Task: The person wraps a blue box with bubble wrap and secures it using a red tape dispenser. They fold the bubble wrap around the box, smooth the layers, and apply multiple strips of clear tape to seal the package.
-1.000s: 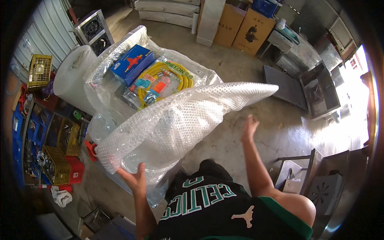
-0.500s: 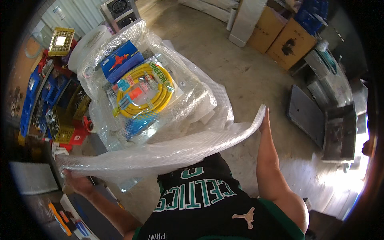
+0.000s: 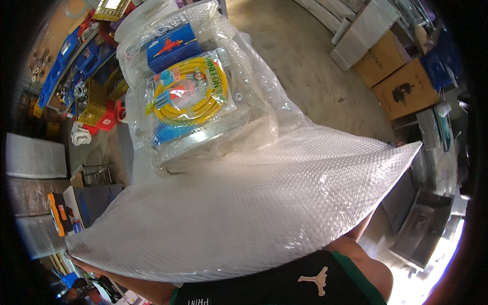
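Observation:
A wide sheet of bubble wrap [image 3: 244, 208] is stretched across in front of my body. My left hand [image 3: 74, 259] grips its lower left corner, mostly covered by the sheet. At the far right corner my right hand [image 3: 396, 144] holds the edge; only a bit of the fingers shows, the rest being behind the wrap. The sheet runs under a bundle covered in clear plastic. On that bundle lie a blue box [image 3: 173, 48] with a red picture and a coiled yellow hose [image 3: 203, 109] in a clear bag. Something blue [image 3: 175, 132] shows below the hose.
Yellow crates [image 3: 91, 104] and blue bins with small parts line the left. Wrapped boxes [image 3: 35, 157] are stacked at the left edge. Cardboard boxes [image 3: 406, 91] stand at the back right, above a metal trough [image 3: 424, 229]. A large white roll [image 3: 145, 18] stands behind the bundle.
Both hands have pulled the bubble wrap toward me and spread it wider; it now covers much of my front. The view has shifted, with the bundle appearing higher.

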